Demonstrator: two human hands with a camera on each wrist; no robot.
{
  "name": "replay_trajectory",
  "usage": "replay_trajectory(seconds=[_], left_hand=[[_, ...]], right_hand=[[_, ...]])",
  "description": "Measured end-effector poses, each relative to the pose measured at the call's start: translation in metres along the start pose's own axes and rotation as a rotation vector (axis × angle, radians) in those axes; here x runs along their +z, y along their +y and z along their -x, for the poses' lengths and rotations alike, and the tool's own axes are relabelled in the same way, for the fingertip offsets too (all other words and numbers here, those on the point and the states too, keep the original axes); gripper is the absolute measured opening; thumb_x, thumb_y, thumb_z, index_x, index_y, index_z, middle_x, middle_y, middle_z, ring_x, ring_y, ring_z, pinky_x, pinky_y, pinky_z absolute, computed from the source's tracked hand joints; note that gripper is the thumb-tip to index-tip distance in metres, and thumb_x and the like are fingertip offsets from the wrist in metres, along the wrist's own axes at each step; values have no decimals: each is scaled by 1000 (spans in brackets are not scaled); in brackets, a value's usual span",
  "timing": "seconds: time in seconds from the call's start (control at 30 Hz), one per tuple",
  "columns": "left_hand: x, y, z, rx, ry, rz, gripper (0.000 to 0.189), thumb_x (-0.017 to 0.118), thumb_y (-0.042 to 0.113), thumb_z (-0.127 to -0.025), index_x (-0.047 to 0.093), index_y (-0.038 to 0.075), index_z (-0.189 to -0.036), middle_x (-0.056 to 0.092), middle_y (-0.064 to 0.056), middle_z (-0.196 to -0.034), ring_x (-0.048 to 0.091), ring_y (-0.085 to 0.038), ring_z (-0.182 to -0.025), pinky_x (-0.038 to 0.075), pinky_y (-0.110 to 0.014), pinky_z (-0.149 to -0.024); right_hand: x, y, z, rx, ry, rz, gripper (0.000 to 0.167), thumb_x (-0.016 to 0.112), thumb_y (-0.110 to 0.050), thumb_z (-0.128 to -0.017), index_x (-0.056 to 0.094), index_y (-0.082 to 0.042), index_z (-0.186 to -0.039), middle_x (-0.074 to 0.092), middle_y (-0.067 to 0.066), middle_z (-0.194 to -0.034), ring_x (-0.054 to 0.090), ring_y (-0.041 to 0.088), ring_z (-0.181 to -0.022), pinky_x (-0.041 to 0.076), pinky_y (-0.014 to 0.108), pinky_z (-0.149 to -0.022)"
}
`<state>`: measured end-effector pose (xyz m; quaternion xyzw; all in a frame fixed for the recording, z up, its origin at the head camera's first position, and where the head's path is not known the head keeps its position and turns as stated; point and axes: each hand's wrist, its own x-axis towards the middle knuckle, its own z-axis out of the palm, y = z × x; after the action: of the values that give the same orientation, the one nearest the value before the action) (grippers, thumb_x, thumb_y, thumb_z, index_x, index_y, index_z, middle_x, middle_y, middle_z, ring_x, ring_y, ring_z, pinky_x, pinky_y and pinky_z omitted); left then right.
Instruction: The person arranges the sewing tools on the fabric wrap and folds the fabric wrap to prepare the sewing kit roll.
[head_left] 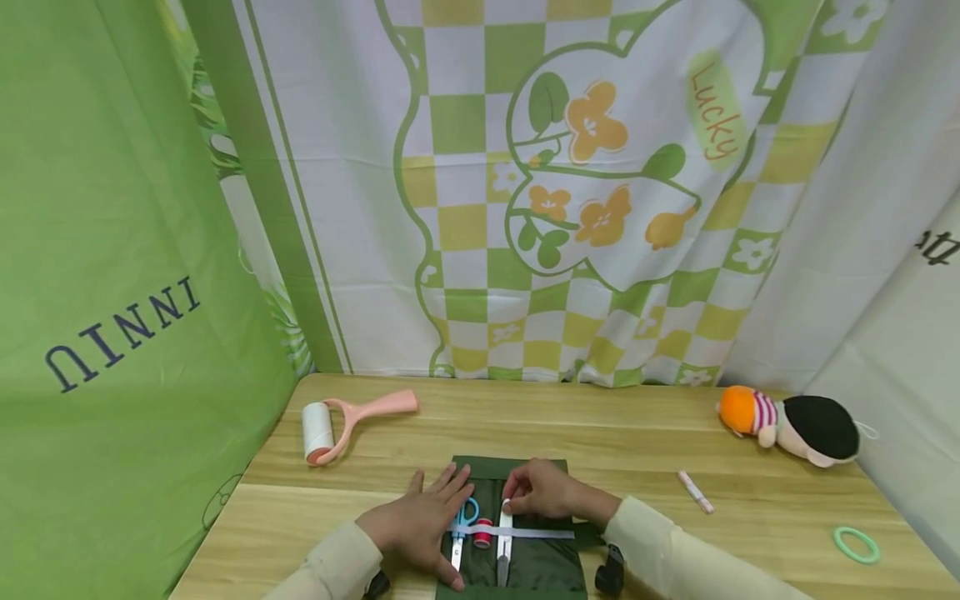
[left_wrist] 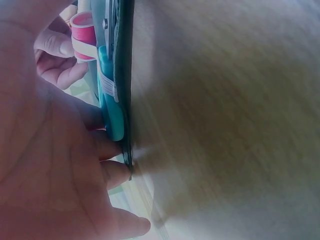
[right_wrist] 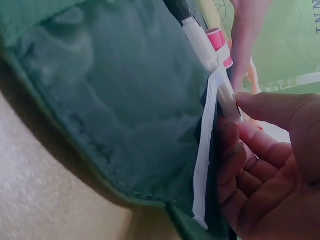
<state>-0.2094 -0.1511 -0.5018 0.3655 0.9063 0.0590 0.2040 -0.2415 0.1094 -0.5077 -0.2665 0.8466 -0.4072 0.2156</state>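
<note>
A dark green fabric pouch (head_left: 545,568) lies unfolded on the table at the lower middle of the head view. Its white elastic band (head_left: 543,533) crosses blue-handled scissors (head_left: 457,552), a red thread spool (head_left: 483,538) and a slim white tool with a grey pointed tip (head_left: 505,546). My left hand (head_left: 422,523) rests with spread fingers on the pouch's left side, partly covering the scissors. With thumb and fingers, my right hand (head_left: 546,490) pinches the white tool (right_wrist: 200,44) at its upper end. In the right wrist view the tool runs under the elastic band.
A pink-handled lint roller (head_left: 382,407) lies at the table's back left. Toward the right are a soft doll (head_left: 817,429), a small pale pink stick (head_left: 696,492) and a mint green ring (head_left: 857,545). Printed curtains (head_left: 465,333) hang behind the wooden table (head_left: 585,421).
</note>
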Motion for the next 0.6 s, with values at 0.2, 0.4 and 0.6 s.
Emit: replay_trajectory(seconds=[0.2,0.4,0.6], left_hand=[[0,0,0,5,-1,5,122,70,76,-73,15,14,-162,0,-10,-171,2,-33,-159,18,-74,-115],[2,-2,-1,9,9,-5,123,69,78,-73,16,12,-162,1,-12,-171,3,-34,-158,18,-75,-114],[1,0,-1,1,5,-13,124,68,79,-72,15,13,-162,1,-11,-171,3,-33,-159,19,-74,-115]], right_hand=[[2,-2,2,-13,-23,15,7,75,-13,-88,72,-8,-86,70,3,-74,56,5,-58,44,20,-52],[2,0,2,-30,-25,44,8,76,-15,-88,72,-8,-85,70,1,-72,56,1,-58,44,18,-53],[2,-1,4,-29,-22,56,7,74,-14,-89,72,-9,-84,71,1,-72,57,1,-59,45,18,-54]])
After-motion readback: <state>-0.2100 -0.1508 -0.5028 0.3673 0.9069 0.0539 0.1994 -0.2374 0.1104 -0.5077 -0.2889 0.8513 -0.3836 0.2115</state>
